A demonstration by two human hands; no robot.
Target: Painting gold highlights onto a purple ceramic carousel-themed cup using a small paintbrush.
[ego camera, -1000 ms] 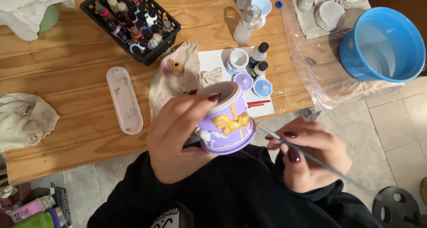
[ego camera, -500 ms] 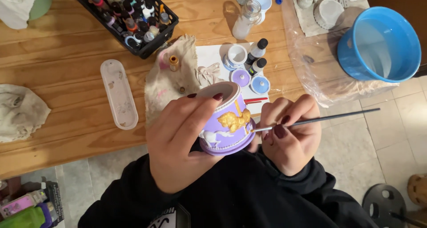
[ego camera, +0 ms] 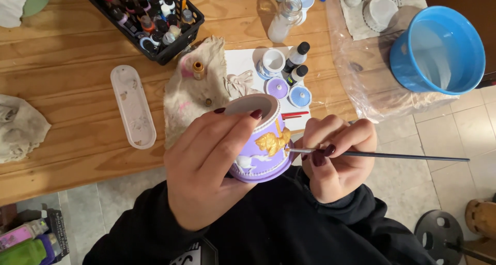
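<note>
Wooden table (ego camera: 77,84) over grey tiled floor (ego camera: 465,135) — blue bucket (ego camera: 439,50) at edge

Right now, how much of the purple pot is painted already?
Most of it looks done: the pot has a purple body and a gold raised figure. In hand: the left hand grips the pot while the right hand holds a thin brush, its tip at the gold figure. Left, it seems: the pale raised figure low on the side and the white rim.
</note>
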